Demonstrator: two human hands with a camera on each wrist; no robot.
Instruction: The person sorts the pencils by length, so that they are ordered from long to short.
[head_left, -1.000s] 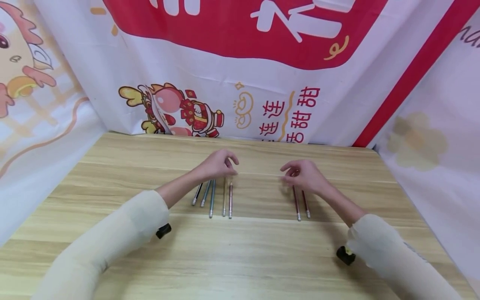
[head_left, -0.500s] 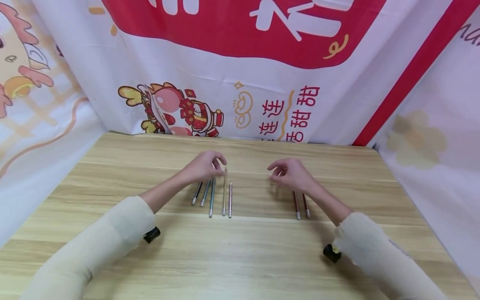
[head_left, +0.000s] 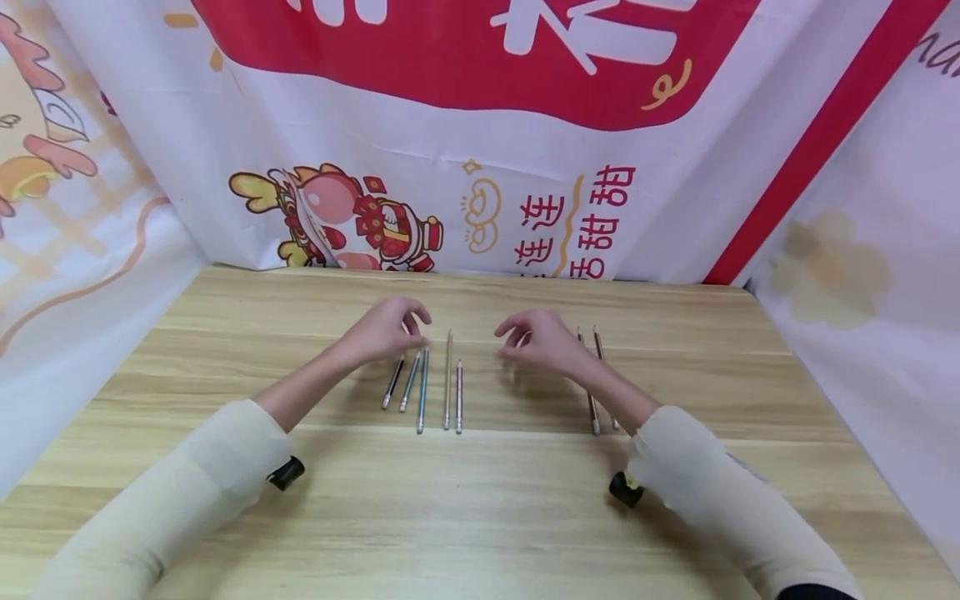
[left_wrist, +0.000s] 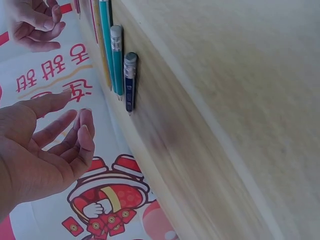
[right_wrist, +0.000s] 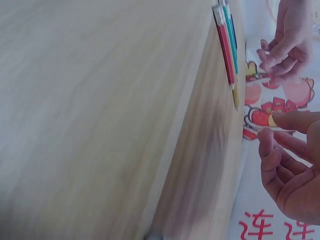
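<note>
My left hand (head_left: pixel 384 330) hovers over the upper ends of the left group of pencils, fingers loosely bent and holding nothing. Below it lie a dark pencil (head_left: pixel 393 383) and two teal pencils (head_left: pixel 410 382), one of them longer. Just right of these are a yellow pencil (head_left: pixel 448 379) and a shorter red pencil (head_left: pixel 460 396). My right hand (head_left: pixel 540 340), also holding nothing, hangs above the wood between the two groups, its thumb apart from the fingers in the right wrist view. Two dark red pencils (head_left: pixel 592 404) lie partly under the right forearm.
The wooden table (head_left: pixel 450 517) meets a white printed cloth (head_left: pixel 420 142) along its back edge, with cloth at both sides too. Black wrist-camera housings hang below the left cuff (head_left: pixel 286 473) and the right cuff (head_left: pixel 627 489).
Both hands have shifted left. The right hand has come away from the two dark red pencils, uncovering their tips. The left hand no longer covers the yellow pencil's tip. The pencils stay in place.
</note>
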